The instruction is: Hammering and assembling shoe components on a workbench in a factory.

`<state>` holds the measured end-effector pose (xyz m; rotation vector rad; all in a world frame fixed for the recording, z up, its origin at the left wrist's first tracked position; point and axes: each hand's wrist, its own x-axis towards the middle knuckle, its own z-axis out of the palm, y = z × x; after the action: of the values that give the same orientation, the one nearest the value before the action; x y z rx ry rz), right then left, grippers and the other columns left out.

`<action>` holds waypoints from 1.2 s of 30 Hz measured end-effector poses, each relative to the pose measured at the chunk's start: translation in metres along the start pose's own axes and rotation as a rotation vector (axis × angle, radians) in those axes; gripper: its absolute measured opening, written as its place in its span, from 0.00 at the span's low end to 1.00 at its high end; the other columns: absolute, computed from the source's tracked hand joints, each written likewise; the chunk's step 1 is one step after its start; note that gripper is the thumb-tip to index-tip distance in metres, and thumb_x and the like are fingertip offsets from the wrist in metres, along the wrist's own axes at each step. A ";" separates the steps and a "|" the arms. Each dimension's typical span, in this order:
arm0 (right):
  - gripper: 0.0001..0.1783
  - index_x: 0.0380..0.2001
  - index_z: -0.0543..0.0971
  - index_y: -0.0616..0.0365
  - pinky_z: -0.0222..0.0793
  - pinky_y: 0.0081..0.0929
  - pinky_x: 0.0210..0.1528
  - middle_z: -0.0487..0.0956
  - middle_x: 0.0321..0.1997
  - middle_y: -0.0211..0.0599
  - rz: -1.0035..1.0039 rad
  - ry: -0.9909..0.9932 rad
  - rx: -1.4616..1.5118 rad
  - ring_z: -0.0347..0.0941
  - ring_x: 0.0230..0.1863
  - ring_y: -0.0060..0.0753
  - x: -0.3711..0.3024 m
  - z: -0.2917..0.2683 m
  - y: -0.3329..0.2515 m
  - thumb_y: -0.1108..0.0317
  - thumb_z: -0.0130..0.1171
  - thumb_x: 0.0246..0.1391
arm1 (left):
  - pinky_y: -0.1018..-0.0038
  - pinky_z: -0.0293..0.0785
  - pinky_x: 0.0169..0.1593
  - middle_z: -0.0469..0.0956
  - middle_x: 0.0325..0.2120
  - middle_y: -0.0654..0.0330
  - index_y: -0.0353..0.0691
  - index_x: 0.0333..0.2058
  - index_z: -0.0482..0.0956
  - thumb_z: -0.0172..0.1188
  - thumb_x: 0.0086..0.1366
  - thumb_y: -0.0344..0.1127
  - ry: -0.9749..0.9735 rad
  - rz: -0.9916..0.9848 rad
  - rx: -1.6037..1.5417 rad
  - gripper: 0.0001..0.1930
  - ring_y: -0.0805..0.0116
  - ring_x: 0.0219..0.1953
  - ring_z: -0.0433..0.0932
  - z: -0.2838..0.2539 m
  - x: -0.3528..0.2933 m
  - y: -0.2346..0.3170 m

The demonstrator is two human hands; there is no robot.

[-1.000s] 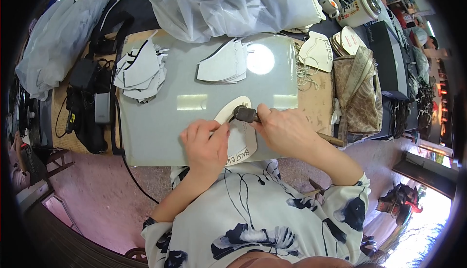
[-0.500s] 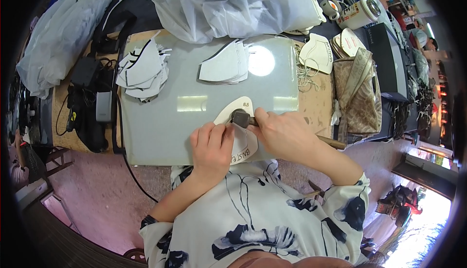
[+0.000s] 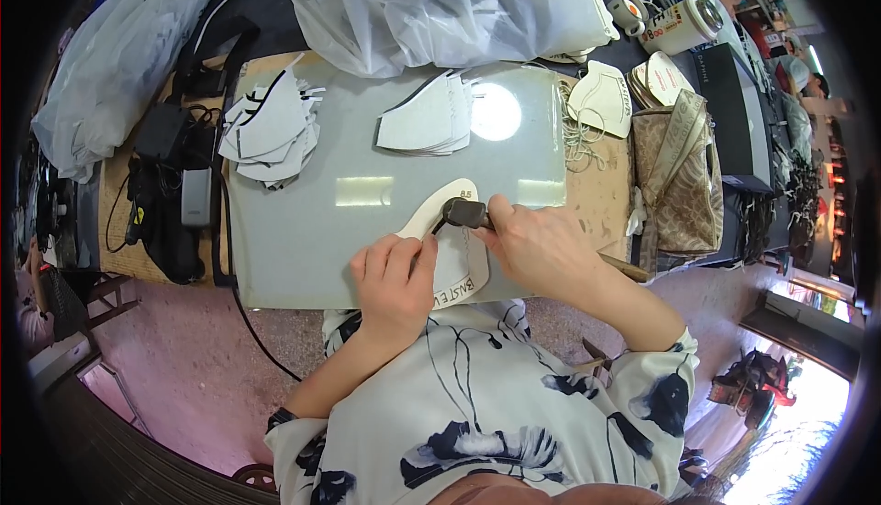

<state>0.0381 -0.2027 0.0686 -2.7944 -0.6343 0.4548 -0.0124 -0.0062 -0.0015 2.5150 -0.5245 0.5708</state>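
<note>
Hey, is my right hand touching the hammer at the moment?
Touching. The head view shows the right hand with its fingers closed around the hammer, just behind its dark head; the handle shows again beyond the hand.

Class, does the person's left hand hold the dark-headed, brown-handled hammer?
No, the dark-headed, brown-handled hammer is gripped in the right hand.

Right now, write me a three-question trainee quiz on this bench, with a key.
1. Which hand holds the hammer?
2. True or false: the brown bag sits right of the grey board.
3. How many piles of pale cut pieces lie on the board's far half: a) one; b) two; c) four?

Key: 1. The right hand; the left hand is at the edge of the cream card. 2. True. 3. b.
</note>
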 end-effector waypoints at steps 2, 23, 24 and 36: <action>0.19 0.28 0.69 0.60 0.69 0.37 0.18 0.77 0.16 0.42 -0.028 0.026 -0.037 0.76 0.16 0.45 0.000 0.001 0.000 0.54 0.52 0.63 | 0.64 0.62 0.45 0.74 0.33 0.64 0.39 0.36 0.83 0.64 0.53 0.26 0.000 0.047 0.052 0.10 0.62 0.40 0.73 0.000 -0.001 0.001; 0.20 0.29 0.69 0.61 0.69 0.36 0.18 0.77 0.16 0.42 -0.035 0.019 -0.033 0.76 0.17 0.44 -0.002 0.004 -0.005 0.54 0.54 0.62 | 0.64 0.61 0.46 0.75 0.34 0.65 0.40 0.34 0.82 0.65 0.52 0.28 0.015 0.028 -0.005 0.09 0.63 0.41 0.73 -0.005 -0.003 -0.006; 0.20 0.29 0.69 0.61 0.69 0.36 0.18 0.77 0.16 0.42 -0.036 0.020 -0.033 0.76 0.17 0.44 -0.002 0.004 -0.005 0.54 0.54 0.62 | 0.64 0.61 0.46 0.75 0.34 0.64 0.40 0.34 0.82 0.65 0.52 0.28 0.002 0.067 0.030 0.09 0.63 0.41 0.73 -0.006 -0.003 -0.006; 0.20 0.29 0.68 0.62 0.69 0.37 0.18 0.77 0.16 0.41 -0.102 0.047 0.042 0.76 0.18 0.45 -0.003 -0.006 -0.014 0.55 0.52 0.63 | 0.65 0.60 0.45 0.75 0.34 0.63 0.37 0.35 0.82 0.65 0.55 0.29 -0.028 0.113 0.055 0.08 0.64 0.41 0.74 -0.008 -0.002 -0.004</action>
<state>0.0322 -0.1933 0.0789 -2.7093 -0.7433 0.3776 -0.0150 0.0013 0.0019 2.5605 -0.6741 0.5994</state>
